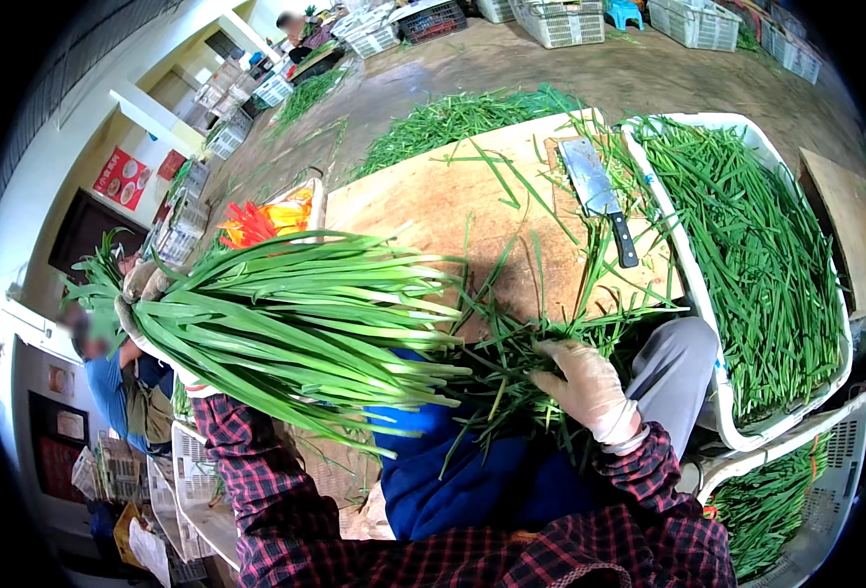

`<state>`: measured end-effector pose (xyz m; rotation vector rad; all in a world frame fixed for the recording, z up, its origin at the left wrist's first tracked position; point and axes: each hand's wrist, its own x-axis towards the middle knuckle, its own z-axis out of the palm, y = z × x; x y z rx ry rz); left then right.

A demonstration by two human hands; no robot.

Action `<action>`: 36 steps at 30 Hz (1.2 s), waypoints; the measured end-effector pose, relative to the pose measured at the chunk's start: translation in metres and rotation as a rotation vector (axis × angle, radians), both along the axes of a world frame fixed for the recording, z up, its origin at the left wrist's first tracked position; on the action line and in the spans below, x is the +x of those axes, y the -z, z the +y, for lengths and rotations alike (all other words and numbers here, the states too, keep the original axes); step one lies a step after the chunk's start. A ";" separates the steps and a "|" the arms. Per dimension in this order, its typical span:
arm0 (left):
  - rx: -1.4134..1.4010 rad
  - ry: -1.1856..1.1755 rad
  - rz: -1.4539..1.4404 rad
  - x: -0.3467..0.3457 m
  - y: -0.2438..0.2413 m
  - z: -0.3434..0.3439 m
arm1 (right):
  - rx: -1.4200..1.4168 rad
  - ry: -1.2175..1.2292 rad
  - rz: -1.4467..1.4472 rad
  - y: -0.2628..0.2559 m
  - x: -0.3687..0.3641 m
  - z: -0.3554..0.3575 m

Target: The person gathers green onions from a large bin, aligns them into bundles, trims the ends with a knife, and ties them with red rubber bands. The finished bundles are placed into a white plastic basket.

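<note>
My left hand (142, 283), in a soiled glove, grips a large bunch of flat green leaves, seemingly garlic chives (308, 316). Their pale cut ends fan out to the right, above my lap. My right hand (587, 389), in a thin pale glove, is at a tangle of loose leaves (506, 367) by the near edge of the wooden board (418, 191). Its fingertips are partly lost among those leaves, so whether it grips any is unclear. A cleaver (594, 184) with a black handle lies at the board's right side, among scattered leaf scraps.
Right of the board stands a white crate (723, 411) full of green leaves, with another crate (855, 456) below it. Red and yellow strips (271, 220) fill a container at the board's left. Leaves lie heaped on the floor (469, 110). A person (135, 389) is at left.
</note>
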<state>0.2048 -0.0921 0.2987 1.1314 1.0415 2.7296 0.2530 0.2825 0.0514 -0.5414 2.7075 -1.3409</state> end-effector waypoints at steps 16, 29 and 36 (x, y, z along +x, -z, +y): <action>0.034 -0.187 -0.157 0.000 0.022 -0.004 | -0.639 -0.241 -0.029 -0.058 -0.012 -0.063; -0.130 -0.684 -0.414 -0.023 0.028 -0.027 | 0.664 0.030 -0.136 0.105 0.008 -0.001; -0.139 -0.677 -0.433 -0.014 0.028 -0.054 | -0.272 -0.042 0.045 -0.018 -0.020 -0.041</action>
